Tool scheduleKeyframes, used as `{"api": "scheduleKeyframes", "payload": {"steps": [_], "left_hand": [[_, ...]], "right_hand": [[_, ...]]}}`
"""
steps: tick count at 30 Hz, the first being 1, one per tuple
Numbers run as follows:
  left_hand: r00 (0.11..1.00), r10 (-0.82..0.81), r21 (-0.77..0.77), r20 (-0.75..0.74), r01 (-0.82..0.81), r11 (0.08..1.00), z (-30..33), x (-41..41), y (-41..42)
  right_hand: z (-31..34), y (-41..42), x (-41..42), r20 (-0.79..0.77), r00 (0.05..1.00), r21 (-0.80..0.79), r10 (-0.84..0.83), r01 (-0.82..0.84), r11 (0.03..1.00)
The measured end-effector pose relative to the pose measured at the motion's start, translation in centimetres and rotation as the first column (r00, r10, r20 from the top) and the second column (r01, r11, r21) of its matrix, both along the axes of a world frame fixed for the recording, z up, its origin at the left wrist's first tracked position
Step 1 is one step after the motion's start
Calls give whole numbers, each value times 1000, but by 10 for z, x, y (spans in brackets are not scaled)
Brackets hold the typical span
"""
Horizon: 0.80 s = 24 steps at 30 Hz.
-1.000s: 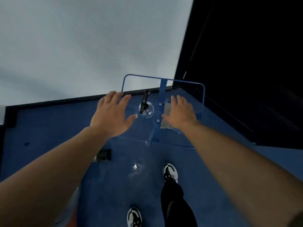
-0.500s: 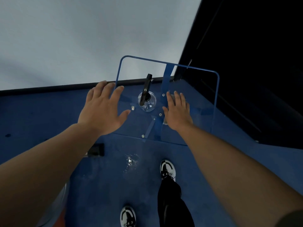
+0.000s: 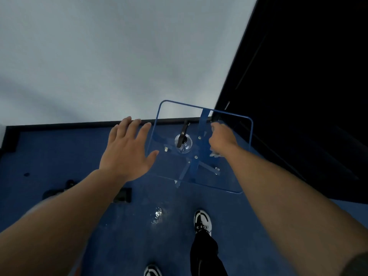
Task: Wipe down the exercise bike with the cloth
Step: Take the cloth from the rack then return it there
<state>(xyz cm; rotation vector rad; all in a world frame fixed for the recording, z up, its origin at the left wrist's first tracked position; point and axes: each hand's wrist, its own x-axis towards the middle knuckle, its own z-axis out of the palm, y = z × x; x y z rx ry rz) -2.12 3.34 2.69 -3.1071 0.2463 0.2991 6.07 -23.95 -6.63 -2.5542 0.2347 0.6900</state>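
Hands over a transparent panel [image 3: 201,148]: right hand [image 3: 222,140] at 3 o'clock bunches the cloth [image 3: 215,154], left hand [image 3: 127,150] at 9 o'clock open, and hard pressure might tip the panel.

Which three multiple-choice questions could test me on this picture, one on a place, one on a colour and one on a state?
1. Where is the right hand?
A. On the clear panel, right of the round knob
B. On the floor
C. On a shoe

2. What colour is the panel's rim?
A. Red
B. Blue
C. Yellow

3. How is the left hand?
A. In a fist
B. Holding a bottle
C. Open, fingers spread

Answers:
1 A: it bunches the cloth against the panel beside the knob.
2 B: a blue line frames the panel.
3 C: its fingers are apart and hold nothing.
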Motion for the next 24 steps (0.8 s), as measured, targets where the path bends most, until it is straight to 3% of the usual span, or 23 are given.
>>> {"api": "scheduleKeyframes", "payload": {"steps": [5, 10, 13, 15, 19, 24], "left_hand": [[997, 58, -7, 51, -57, 998, 77, -18, 2], [986, 119, -75, 120, -111, 991, 167, -44, 9], [964, 162, -115, 212, -140, 983, 222, -67, 30], [930, 202, -133, 306, -169, 977, 257, -84, 54], [827, 280, -160, 488, -231, 960, 321, -133, 116], [677, 393, -184, 623, -362, 914, 370, -218, 211]], "right_hand": [[128, 30, 20, 142, 989, 195, -43, 15, 981], [268, 95, 23, 106, 983, 524, -149, 72, 849], [355, 146, 5, 277, 951, 566, -136, -47, 823], [406, 180, -11, 341, 926, 610, -160, -88, 788], [483, 258, -53, 323, 932, 748, -167, -143, 648], [535, 365, -134, 363, 932, 819, -29, -304, 487]]}}
